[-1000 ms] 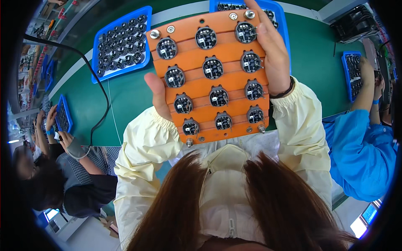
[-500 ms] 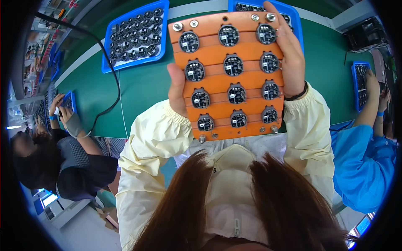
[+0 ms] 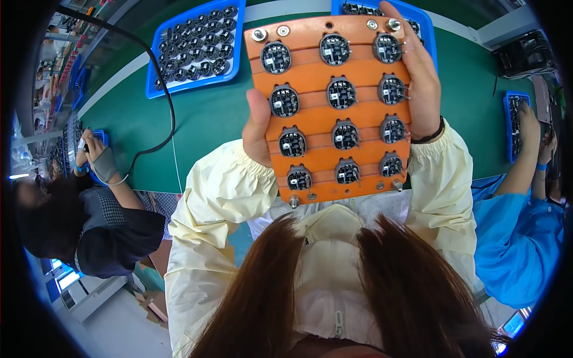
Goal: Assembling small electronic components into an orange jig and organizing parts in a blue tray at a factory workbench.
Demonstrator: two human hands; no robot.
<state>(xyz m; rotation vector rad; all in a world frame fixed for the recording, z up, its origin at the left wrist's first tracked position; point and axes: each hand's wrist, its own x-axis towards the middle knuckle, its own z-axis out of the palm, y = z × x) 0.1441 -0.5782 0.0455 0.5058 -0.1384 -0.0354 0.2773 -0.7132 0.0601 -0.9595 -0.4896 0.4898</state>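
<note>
Between my two hands I hold up an orange fixture plate (image 3: 307, 122), tilted toward me above the near edge of the bench. Rows of small round circuit-board parts (image 3: 341, 92) sit in its recesses, with thin wire leads sticking out of several. Metal pins (image 3: 259, 34) stand at its corners. My left hand (image 3: 257, 128) grips the left edge, its thumb showing and its other fingers hidden behind the plate. Along the right edge lies my right hand (image 3: 422, 83), its fingers reaching up to the top right corner.
A blue tray (image 3: 236, 65) of similar round parts lies at the back left, and another blue tray (image 3: 431, 36) is partly behind the plate. A black cable (image 3: 170, 113) crosses the green bench (image 3: 203, 125). Co-workers at left (image 3: 113, 221) and right (image 3: 516, 221) handle parts at blue trays.
The orange plate has shifted slightly right and down in the picture, with both hands still on it. The trays and bench have shifted a little too.
</note>
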